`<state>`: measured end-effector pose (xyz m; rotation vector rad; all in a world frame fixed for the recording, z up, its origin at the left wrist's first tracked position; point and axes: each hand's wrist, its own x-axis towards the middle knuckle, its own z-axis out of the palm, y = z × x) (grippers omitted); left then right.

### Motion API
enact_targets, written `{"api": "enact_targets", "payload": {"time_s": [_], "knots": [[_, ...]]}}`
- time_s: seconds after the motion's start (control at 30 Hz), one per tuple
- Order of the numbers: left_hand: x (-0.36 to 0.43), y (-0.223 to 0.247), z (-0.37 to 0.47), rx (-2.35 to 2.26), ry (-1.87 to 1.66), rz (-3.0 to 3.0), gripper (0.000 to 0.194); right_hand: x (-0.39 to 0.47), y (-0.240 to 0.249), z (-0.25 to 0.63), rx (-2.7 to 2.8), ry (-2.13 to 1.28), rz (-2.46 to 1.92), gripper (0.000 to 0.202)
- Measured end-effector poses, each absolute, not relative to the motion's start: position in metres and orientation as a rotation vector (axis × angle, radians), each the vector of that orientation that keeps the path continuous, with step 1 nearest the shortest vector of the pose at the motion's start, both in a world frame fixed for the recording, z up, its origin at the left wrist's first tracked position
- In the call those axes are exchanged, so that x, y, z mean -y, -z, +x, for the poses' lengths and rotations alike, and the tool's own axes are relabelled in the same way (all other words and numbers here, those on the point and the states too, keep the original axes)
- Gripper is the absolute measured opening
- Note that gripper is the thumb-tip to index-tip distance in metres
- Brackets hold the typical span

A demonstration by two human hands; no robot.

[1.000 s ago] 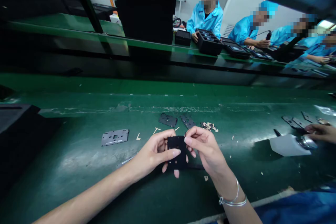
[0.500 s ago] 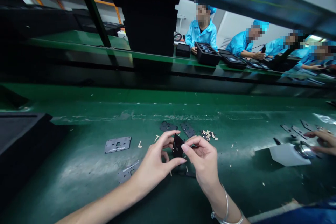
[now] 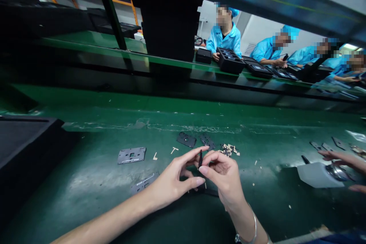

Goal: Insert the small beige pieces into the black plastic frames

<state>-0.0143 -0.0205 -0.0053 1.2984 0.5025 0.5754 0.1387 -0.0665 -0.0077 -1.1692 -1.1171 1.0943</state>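
A small thin black plate (image 3: 200, 159) is held up between my hands, turned nearly edge-on. My left hand (image 3: 174, 175) curves around it, index finger at the top edge and thumb below. From the other side, my right hand (image 3: 224, 171) pinches the plate between thumb and fingers. Just beyond my hands lie two dark perforated plates (image 3: 186, 139) and a small heap of beige and black bits (image 3: 228, 149). A grey plate with cutouts (image 3: 131, 155) rests to the left, and another grey plate (image 3: 144, 183) is partly hidden by my left forearm. A dark piece under my hands is mostly covered.
On the right, another person's hand (image 3: 343, 158) is beside a white bottle with a metal top (image 3: 320, 175). Several dark plates (image 3: 339, 143) lie past it. A black box (image 3: 25, 141) stands at left. Co-workers in blue (image 3: 225, 38) sit behind the raised shelf.
The black plate has turned from showing its face to nearly edge-on. My hands stay around it. The view has shifted slightly, and the other person's hand at right has opened away from the bottle top.
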Motion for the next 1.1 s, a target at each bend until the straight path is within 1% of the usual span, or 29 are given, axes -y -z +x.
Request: {"api": "enact_targets", "payload": {"time_s": [0.17, 0.57, 0.7, 0.93, 1.1], "knots": [[0.020, 0.001, -0.015, -0.537, -0.612, 1.447, 0.059, 0.067, 0.005, 0.141, 1.138, -1.119, -1.147, 0.009], [0.016, -0.001, -0.022, -0.596, -0.661, 1.922, 0.061, 0.063, -0.005, 0.143, 1.012, -1.374, -1.065, 0.018], [0.016, 0.000, -0.024, -0.590, -0.678, 2.035, 0.061, 0.063, -0.004, 0.144, 0.992, -1.397, -1.071, 0.021], [0.015, -0.003, -0.024, -0.569, -0.729, 2.147, 0.062, 0.063, -0.004, 0.142, 0.969, -1.427, -1.064, 0.021], [0.013, -0.004, -0.025, -0.538, -0.781, 2.295, 0.067, 0.063, -0.002, 0.141, 0.933, -1.485, -1.064, 0.025]]}}
